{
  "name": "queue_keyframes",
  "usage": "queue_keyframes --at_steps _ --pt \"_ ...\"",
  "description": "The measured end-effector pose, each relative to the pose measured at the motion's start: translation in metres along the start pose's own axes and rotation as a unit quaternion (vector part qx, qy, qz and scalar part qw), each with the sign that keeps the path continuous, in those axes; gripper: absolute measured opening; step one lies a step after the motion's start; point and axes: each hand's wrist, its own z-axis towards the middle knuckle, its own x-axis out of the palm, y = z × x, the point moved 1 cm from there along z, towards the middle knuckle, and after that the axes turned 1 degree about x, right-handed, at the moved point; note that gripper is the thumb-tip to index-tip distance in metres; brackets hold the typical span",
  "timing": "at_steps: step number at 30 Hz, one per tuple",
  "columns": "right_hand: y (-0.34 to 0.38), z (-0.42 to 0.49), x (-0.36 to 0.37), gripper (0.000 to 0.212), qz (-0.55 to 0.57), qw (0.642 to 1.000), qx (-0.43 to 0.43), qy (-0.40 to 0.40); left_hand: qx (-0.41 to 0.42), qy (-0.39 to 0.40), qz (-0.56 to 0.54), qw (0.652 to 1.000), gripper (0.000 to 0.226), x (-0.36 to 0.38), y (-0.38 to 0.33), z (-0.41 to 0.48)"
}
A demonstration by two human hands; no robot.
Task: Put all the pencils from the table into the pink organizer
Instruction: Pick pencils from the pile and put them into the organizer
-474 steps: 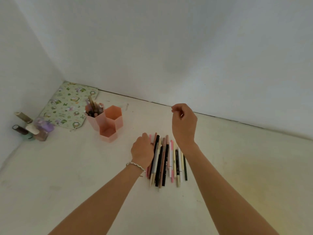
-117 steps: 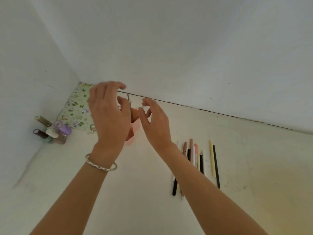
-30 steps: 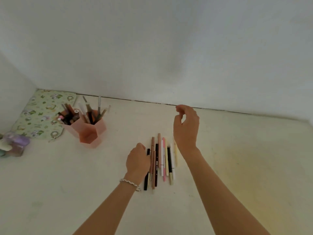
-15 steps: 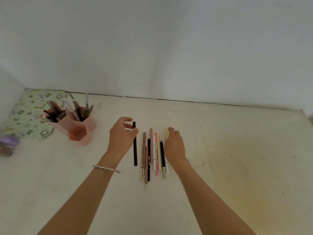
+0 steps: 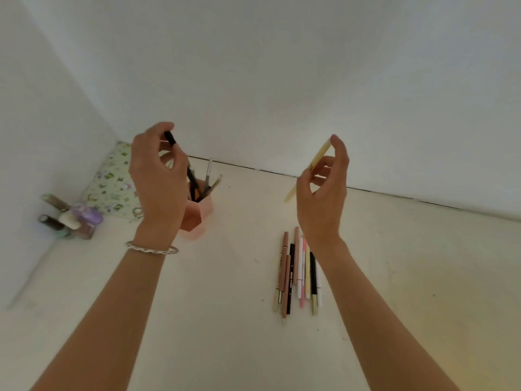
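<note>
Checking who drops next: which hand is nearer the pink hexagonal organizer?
Left. The left hand, holding a black pencil, is directly over the pink hexagonal organizer; the right hand, holding a cream pencil, is off to its right.

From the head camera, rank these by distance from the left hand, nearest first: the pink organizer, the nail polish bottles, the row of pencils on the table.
1. Pink hexagonal plastic organizer, right beside the left hand, partly behind it.
2. Cluster of nail polish bottles, off to the left near the wall.
3. Row of pencils lying on the table, to the right, below the right hand.
</note>
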Motion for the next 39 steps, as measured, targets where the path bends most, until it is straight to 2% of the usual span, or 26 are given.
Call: queue_keyframes --at_steps 3,6,8,12,15,19,21,23,25,28,31,33,35,39 --pt "0.010 -0.006 0.013 0.063 0.028 0.999 0.021 0.019 0.029 0.075 0.056 0.995 0.028 0.008 0.025 -0.006" --pt "0.017 -0.014 0.026 0.062 0.037 0.998 0.021 0.039 0.069 0.159 0.166 0.971 0.024 0.014 0.043 -0.014" --pt "0.023 -0.017 0.039 0.061 0.042 0.998 0.014 0.045 0.111 0.158 0.222 0.956 0.023 0.012 0.048 -0.014" --pt "0.034 -0.016 0.080 0.059 0.057 0.997 -0.008 0.044 0.145 0.046 0.174 0.973 0.029 -0.007 0.042 -0.006" --pt "0.034 -0.020 0.114 0.057 0.026 0.995 -0.032 0.088 0.137 0.012 0.140 0.980 0.031 -0.021 0.032 -0.009" --pt "0.010 -0.037 0.141 0.042 -0.119 0.973 -0.103 0.169 0.113 0.068 0.081 0.988 0.024 -0.025 0.018 -0.041" --pt "-0.003 -0.046 0.142 0.022 -0.202 0.948 -0.164 0.183 0.085 0.102 0.066 0.989 0.022 -0.020 0.017 -0.062" --pt "-0.009 -0.050 0.137 0.021 -0.216 0.941 -0.189 0.178 0.041 0.133 0.048 0.989 0.025 -0.015 0.017 -0.081" --pt "-0.011 -0.044 0.123 0.030 -0.181 0.960 -0.169 0.132 0.001 0.156 0.024 0.987 0.028 -0.007 0.013 -0.101" --pt "-0.016 -0.022 0.083 0.037 -0.141 0.985 -0.094 0.040 -0.068 0.216 0.008 0.974 0.028 0.013 0.001 -0.132" --pt "-0.026 -0.004 0.036 0.037 -0.129 0.991 -0.024 -0.013 -0.138 0.343 0.064 0.927 0.021 0.046 -0.009 -0.158" --pt "-0.032 -0.002 0.010 0.037 -0.121 0.992 0.013 -0.032 -0.160 0.422 0.103 0.886 0.027 0.066 -0.014 -0.172" --pt "-0.043 -0.006 -0.019 0.037 -0.137 0.989 0.042 -0.034 -0.127 0.470 0.151 0.860 0.027 0.083 -0.023 -0.185" --pt "-0.068 -0.023 -0.056 0.040 -0.159 0.980 0.117 -0.004 -0.130 0.482 0.201 0.843 0.020 0.098 -0.023 -0.197"
